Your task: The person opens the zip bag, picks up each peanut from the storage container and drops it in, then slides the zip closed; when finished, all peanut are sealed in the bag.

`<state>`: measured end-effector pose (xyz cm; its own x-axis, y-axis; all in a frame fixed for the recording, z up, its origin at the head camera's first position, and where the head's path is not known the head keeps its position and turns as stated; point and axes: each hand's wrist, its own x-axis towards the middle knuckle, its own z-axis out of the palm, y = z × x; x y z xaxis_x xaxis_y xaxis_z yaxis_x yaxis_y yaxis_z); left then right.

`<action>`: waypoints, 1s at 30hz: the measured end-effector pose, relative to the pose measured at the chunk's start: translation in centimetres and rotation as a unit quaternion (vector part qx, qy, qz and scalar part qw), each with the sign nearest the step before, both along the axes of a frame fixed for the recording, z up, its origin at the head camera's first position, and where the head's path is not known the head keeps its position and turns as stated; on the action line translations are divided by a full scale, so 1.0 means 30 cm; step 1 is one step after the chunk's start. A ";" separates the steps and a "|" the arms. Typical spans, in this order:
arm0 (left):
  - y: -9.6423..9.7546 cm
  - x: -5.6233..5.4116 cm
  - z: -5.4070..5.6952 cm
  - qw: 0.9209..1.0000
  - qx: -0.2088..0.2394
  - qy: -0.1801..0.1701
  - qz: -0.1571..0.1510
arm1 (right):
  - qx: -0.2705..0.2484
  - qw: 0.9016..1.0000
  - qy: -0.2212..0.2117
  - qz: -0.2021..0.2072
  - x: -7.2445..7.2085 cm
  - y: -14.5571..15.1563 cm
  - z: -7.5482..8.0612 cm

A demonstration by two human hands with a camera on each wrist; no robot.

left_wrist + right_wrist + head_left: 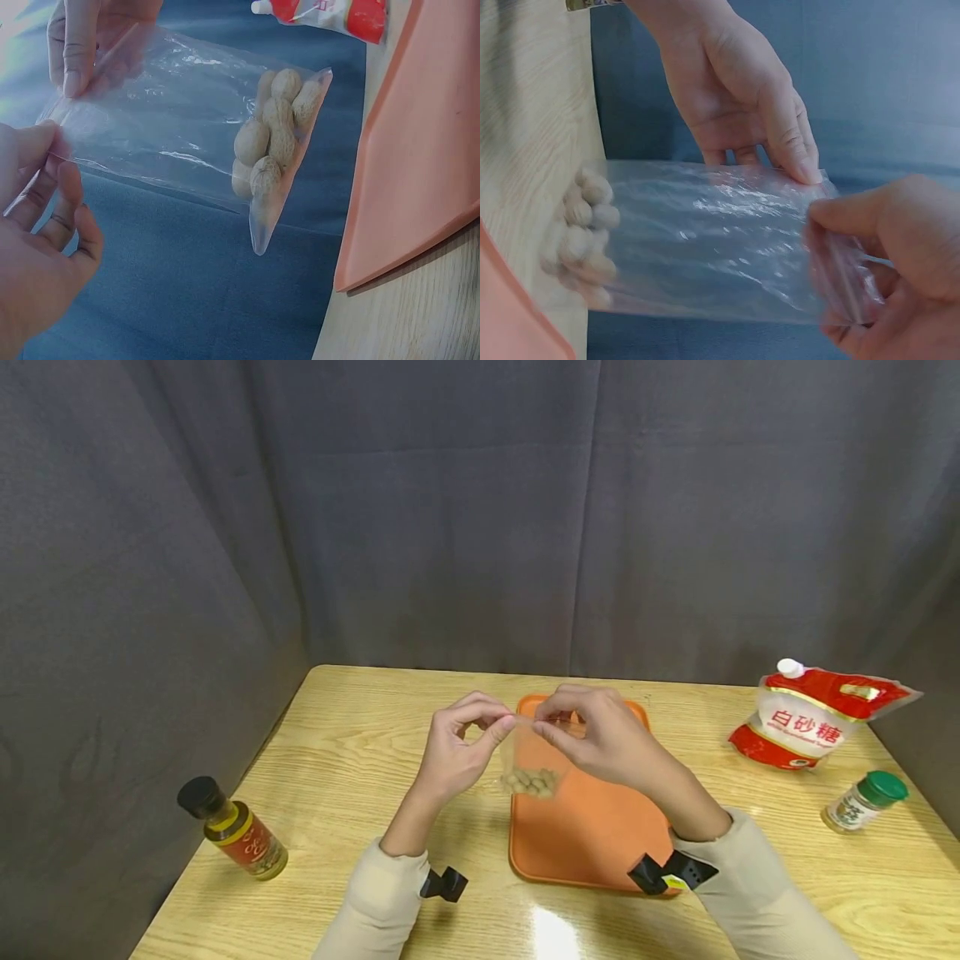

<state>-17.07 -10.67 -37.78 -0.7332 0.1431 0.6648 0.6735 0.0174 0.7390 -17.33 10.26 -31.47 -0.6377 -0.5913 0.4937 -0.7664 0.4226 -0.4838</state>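
A clear plastic zip bag (180, 112) hangs from both hands, with several unshelled peanuts (274, 139) gathered at its bottom. My left hand (467, 743) pinches one top corner of the bag between thumb and fingers. Along the same top edge, my right hand (600, 735) pinches the bag farther to the right, its thumb on the near face. In the right wrist view the bag's mouth lies flat and drawn together between the two hands. Behind and below the bag is an orange tray (577, 835), which the right forearm partly covers.
An oil bottle (243, 839) with a black cap stands at the left of the wooden table (360, 735). On the right are a red and white sugar pouch (806, 718) and a small green-capped jar (855, 806). A dark curtain (450, 527) closes off the back.
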 end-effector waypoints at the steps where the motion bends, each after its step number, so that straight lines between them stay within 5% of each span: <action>1: 0.001 0.000 0.000 1.000 0.000 0.000 0.000 | -0.001 1.000 0.005 0.003 -0.001 0.000 -0.003; 7: 0.002 0.002 0.001 1.000 0.006 0.001 0.002 | -0.018 0.999 0.029 0.011 -0.009 0.003 -0.018; 30: 0.005 0.004 0.007 1.000 0.014 -0.011 0.003 | -0.016 1.000 0.014 -0.008 -0.004 0.033 -0.015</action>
<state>-16.96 -10.53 -37.56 -0.7487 0.1202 0.6520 0.6567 -0.0004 0.7542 -17.44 11.24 -31.91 -0.6329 -0.5645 0.5299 -0.7728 0.4188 -0.4769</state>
